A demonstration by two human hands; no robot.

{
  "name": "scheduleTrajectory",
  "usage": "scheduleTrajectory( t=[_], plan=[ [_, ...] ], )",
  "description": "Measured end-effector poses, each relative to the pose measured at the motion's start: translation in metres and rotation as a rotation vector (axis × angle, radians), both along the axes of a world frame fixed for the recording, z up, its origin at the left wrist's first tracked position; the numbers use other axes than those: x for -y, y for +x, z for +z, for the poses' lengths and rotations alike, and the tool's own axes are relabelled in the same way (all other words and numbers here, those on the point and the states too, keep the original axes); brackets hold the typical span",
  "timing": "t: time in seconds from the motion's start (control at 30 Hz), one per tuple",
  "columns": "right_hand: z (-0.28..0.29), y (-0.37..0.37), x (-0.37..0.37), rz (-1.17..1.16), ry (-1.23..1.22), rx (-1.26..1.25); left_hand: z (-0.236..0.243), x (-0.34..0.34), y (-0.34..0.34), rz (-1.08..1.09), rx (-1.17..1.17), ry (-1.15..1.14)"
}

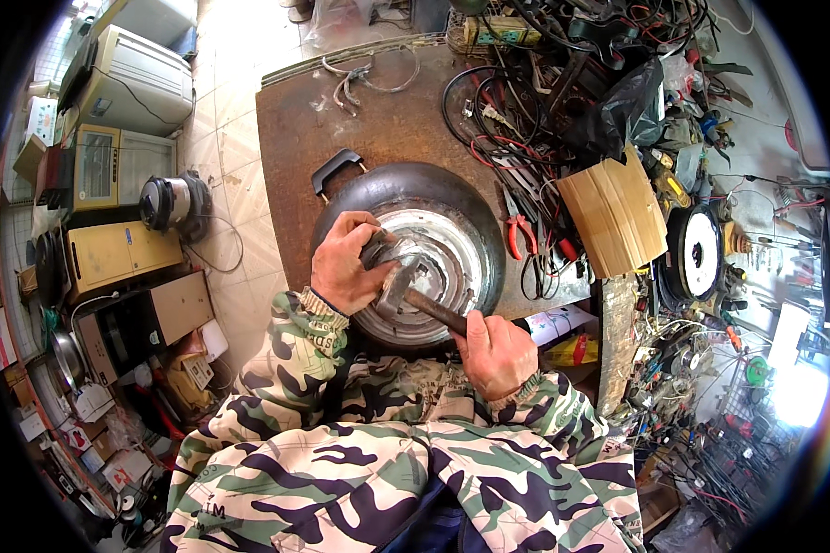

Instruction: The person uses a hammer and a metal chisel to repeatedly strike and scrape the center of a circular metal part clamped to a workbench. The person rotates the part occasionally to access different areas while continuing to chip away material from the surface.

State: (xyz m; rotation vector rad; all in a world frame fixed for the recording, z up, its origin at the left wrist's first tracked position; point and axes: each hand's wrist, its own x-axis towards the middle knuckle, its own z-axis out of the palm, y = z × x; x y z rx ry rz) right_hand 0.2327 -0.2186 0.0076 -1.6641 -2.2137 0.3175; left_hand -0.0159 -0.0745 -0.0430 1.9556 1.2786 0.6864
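Observation:
A round black pan-like vessel [475,207] with a silvery, ringed metal middle [456,244] lies on the bench in front of me. A black loop handle [337,170] sticks out at its far left. My left hand [343,265] is over the vessel's left side, its fingers closed round a small dark metal piece [378,247], whose kind I cannot make out. With my right hand [498,355], at the near right rim, I grip a hammer [436,311] by its handle. The hammer's head [396,284] is over the metal middle, close to my left fingers, and hides part of it.
Red-handled pliers [520,230] lie right of the vessel, beside tangled cables [503,111] and a cardboard piece [613,212]. A pale cable loop [369,78] rests at the far end of the brown bench [295,120]. Appliances [124,249] line the left side.

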Motion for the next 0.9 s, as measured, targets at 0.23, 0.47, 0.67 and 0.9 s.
scheduleTrajectory(
  t=[0.23,0.47,0.67,0.9],
  plan=[
    [0.007,-0.006,0.001,0.019,0.038,-0.013,-0.001,0.000,0.000,-0.006,0.040,-0.031],
    [0.001,-0.006,0.018,-0.258,-0.009,-0.173,0.012,0.005,0.005,0.039,0.071,-0.039],
    [0.003,0.001,0.033,-0.709,-0.171,-0.464,0.070,0.016,0.028,0.056,-0.182,0.048],
    [0.001,-0.008,0.034,-0.648,-0.185,-0.545,0.051,0.032,0.058,0.065,-0.421,0.061]
  ],
)
